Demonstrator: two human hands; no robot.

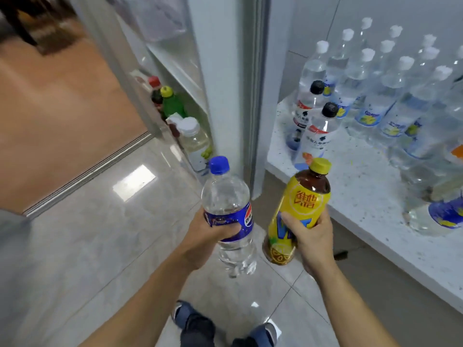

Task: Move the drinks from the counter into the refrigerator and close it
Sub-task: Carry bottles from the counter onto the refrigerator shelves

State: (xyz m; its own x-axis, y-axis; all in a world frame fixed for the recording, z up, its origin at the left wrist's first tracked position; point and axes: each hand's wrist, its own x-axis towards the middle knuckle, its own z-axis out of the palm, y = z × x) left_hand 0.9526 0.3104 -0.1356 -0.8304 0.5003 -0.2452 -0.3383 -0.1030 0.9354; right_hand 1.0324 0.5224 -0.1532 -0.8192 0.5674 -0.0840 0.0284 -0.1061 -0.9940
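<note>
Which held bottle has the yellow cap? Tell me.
The tea bottle in the right hand; the left hand's clear bottle has a blue cap.

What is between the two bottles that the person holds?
Nothing. In the head view, only bare floor tile shows in the gap between the clear blue-capped bottle in the left hand and the yellow tea bottle in the right hand.

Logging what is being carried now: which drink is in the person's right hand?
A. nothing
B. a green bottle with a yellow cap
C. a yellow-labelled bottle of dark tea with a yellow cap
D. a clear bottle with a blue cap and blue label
C: the right hand grips the yellow-labelled, yellow-capped bottle of dark tea, while the left hand holds the clear blue-capped bottle.
</note>
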